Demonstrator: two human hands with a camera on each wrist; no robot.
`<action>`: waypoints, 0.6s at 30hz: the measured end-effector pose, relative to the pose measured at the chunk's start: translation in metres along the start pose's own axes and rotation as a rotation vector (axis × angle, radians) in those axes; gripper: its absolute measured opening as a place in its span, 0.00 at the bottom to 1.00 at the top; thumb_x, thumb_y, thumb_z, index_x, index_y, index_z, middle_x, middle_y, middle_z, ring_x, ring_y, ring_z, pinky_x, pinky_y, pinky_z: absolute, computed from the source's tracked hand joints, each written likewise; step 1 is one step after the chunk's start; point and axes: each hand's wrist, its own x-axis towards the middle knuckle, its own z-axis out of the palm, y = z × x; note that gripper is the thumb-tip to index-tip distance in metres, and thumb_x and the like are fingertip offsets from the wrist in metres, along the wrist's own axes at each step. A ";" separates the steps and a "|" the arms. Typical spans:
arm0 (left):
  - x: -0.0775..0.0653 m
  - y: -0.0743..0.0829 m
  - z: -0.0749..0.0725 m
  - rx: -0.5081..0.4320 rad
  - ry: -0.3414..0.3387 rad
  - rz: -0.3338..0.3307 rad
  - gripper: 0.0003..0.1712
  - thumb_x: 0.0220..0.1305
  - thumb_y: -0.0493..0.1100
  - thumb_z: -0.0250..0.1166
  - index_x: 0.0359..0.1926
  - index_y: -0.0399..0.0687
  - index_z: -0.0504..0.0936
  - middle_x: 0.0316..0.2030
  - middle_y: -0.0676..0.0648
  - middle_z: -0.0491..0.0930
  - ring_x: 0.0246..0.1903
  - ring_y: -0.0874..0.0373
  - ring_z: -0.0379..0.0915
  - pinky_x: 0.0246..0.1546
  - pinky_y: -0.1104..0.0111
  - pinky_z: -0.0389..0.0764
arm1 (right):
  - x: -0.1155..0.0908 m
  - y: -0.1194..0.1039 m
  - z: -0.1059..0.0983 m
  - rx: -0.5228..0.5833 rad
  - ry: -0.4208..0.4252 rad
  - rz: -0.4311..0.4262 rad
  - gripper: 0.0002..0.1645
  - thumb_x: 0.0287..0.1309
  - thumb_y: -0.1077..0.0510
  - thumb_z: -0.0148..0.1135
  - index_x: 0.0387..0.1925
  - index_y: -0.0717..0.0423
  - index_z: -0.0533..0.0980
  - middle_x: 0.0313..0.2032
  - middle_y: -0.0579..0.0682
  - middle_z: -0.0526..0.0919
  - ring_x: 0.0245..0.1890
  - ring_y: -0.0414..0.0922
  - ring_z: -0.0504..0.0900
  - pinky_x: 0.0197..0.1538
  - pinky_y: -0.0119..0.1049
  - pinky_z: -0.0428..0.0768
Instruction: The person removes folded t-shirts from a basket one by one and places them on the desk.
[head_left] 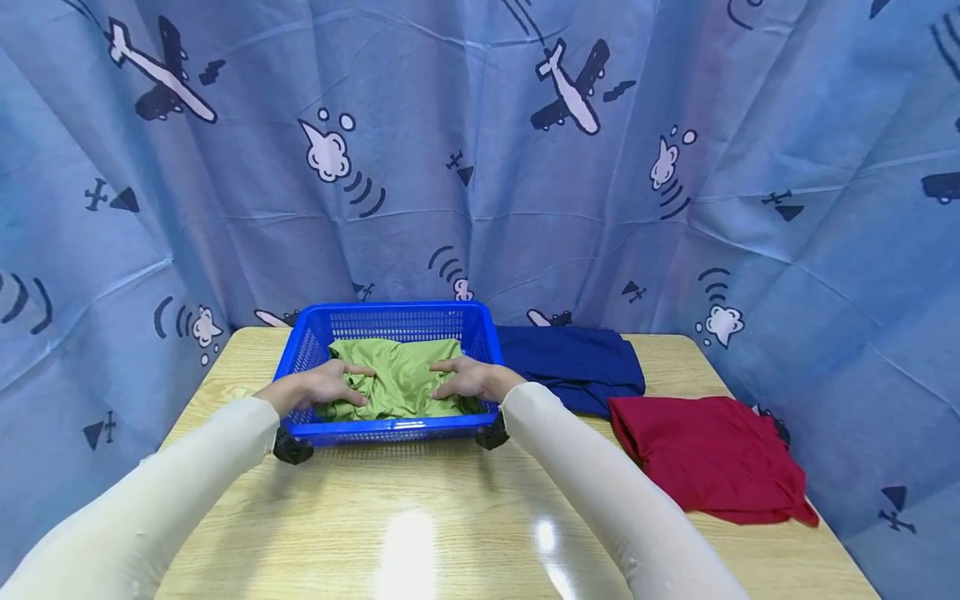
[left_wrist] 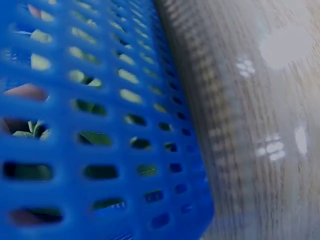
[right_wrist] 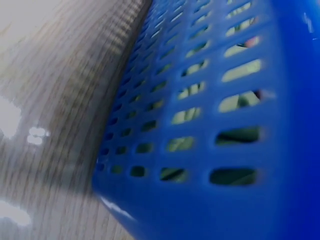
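Note:
Green cloth (head_left: 405, 375), wrinkled and bunched at its sides, lies inside a blue plastic basket (head_left: 397, 428) with slotted walls. Over the left part of the cloth is my left hand (head_left: 324, 385), thumb and finger spread apart and touching the fabric. My right hand (head_left: 471, 379) mirrors it on the right part, its fingers also spread against the cloth. Both wrists reach over the basket's rim. The basket's wall (left_wrist: 112, 117) fills much of the left wrist view and mostly hides that hand. In the right wrist view, the wall (right_wrist: 200, 117) shows green fabric through its slots.
Dark blue folded cloth (head_left: 570, 367) lies right of the basket. A red folded cloth (head_left: 708, 454) is nearer, at the table's right edge. The wooden table (head_left: 337, 533) extends in front of the basket. A blue patterned curtain (head_left: 420, 150) hangs behind and along both sides.

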 end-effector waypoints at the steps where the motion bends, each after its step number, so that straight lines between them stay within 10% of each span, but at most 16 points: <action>1: -0.001 0.001 -0.002 -0.006 0.004 0.008 0.43 0.60 0.40 0.72 0.74 0.40 0.66 0.77 0.27 0.47 0.77 0.33 0.40 0.74 0.43 0.56 | 0.000 0.000 0.000 0.011 0.008 -0.003 0.40 0.62 0.61 0.68 0.74 0.54 0.66 0.79 0.57 0.54 0.81 0.55 0.48 0.79 0.52 0.58; 18: -0.031 0.009 -0.036 -0.103 0.066 0.117 0.47 0.60 0.37 0.69 0.78 0.43 0.58 0.79 0.29 0.38 0.78 0.31 0.29 0.75 0.34 0.40 | -0.017 -0.016 -0.015 0.142 0.090 -0.065 0.43 0.61 0.64 0.67 0.75 0.46 0.64 0.81 0.55 0.44 0.81 0.54 0.43 0.79 0.53 0.57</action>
